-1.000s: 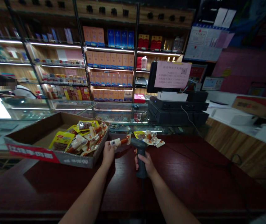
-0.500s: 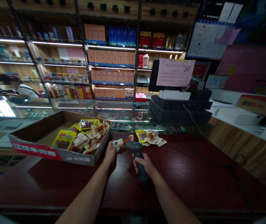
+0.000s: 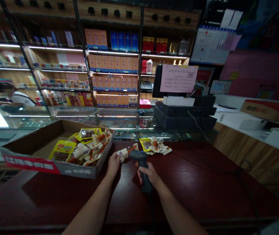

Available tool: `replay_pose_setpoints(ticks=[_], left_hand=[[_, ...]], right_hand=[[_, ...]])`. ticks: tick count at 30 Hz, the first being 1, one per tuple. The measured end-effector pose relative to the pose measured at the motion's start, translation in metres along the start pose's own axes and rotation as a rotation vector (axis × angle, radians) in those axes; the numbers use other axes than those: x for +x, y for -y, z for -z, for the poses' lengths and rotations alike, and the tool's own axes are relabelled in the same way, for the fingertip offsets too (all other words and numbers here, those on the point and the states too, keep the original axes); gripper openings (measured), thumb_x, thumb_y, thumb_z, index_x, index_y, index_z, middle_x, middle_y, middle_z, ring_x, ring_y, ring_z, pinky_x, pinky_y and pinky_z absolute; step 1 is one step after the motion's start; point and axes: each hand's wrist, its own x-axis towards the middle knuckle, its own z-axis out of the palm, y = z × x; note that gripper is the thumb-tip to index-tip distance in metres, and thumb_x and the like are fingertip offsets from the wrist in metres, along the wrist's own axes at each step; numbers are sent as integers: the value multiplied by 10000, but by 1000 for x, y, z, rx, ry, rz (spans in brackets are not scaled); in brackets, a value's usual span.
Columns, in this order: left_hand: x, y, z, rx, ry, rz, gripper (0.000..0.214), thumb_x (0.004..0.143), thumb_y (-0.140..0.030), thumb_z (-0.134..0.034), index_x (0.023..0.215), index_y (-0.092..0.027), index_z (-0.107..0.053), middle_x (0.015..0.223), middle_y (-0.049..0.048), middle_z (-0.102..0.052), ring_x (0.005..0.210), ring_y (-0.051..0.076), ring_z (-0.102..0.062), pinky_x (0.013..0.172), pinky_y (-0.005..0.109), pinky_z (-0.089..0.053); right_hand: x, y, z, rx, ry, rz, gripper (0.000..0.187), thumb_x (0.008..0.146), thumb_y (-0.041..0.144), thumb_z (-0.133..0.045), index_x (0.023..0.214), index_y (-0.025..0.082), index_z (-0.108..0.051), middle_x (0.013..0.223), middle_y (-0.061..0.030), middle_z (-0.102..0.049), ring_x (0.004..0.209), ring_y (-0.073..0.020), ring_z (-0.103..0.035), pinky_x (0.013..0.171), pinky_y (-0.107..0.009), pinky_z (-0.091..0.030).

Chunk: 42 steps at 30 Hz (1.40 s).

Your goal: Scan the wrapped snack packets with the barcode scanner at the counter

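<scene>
My left hand (image 3: 113, 164) pinches one end of a clear-and-white snack packet (image 3: 127, 152) with something reddish-brown inside. A dark barcode scanner (image 3: 143, 173) is gripped by its handle in my right hand (image 3: 149, 174), its head close to the packet's right part. To the left stands an open cardboard box (image 3: 80, 172) with a red printed strip. Several yellow and clear snack packets (image 3: 90, 147) lie heaped in its right half. Beyond the scanner, a small pile of similar packets (image 3: 156, 145) rests on the dark red tabletop (image 3: 185, 189).
A monitor with a pink notice (image 3: 178, 79) stands over black till equipment (image 3: 184, 117) at the back right. Glass display counters (image 3: 127, 122) and shelves of boxes (image 3: 115, 65) line the back. A cable (image 3: 215, 169) runs across the table's right side. Another person (image 3: 19, 96) is at far left.
The whole view has shifted slightly, so things sit a little further left. Both hands keep their hold on the snack packet and the barcode scanner, in nearly the same places.
</scene>
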Motion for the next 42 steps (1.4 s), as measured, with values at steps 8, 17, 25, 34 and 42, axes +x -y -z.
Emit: replay_pose_setpoints(ticks=[8, 17, 25, 34, 42], left_hand=[[4, -13, -19, -386, -36, 314, 128, 628, -204, -656, 580, -131, -563, 474, -6, -545, 408, 91, -495, 414, 197, -399], [2, -67, -115, -707, 11, 452, 209, 656, 29, -595, 549, -137, -526, 585, 20, -584, 606, 124, -633, 675, 257, -572], [-7, -73, -150, -667, 182, 503, 213, 670, 83, -567, 546, -89, -547, 607, 60, -593, 586, 130, -643, 743, 268, -564], [-5, -81, -80, -555, 255, 392, 42, 675, -61, -633, 648, -79, -607, 691, 106, -654, 637, 166, -663, 663, 283, -548], [60, -105, 55, 392, -177, -155, 242, 687, -315, -610, 858, -147, -645, 834, 94, -679, 793, 224, -638, 773, 367, -491]], right_hand=[[-9, 36, 21, 83, -134, 114, 371, 682, 388, -693, 922, 136, -564, 525, 32, -593, 338, -102, -514, 328, -210, -439], [-36, 81, 61, 31, -315, 216, 295, 659, 393, -701, 740, 156, -545, 503, 28, -584, 340, -103, -505, 332, -226, -452], [-50, 92, 70, 18, -367, 254, 297, 656, 390, -699, 782, 153, -572, 501, 32, -576, 339, -105, -497, 332, -228, -447], [-22, 65, 36, 69, -241, 175, 310, 661, 393, -700, 810, 161, -558, 503, 34, -587, 337, -107, -502, 338, -229, -447], [19, 20, -13, 123, -111, 116, 366, 676, 379, -692, 930, 149, -563, 525, 40, -590, 345, -96, -505, 332, -204, -433]])
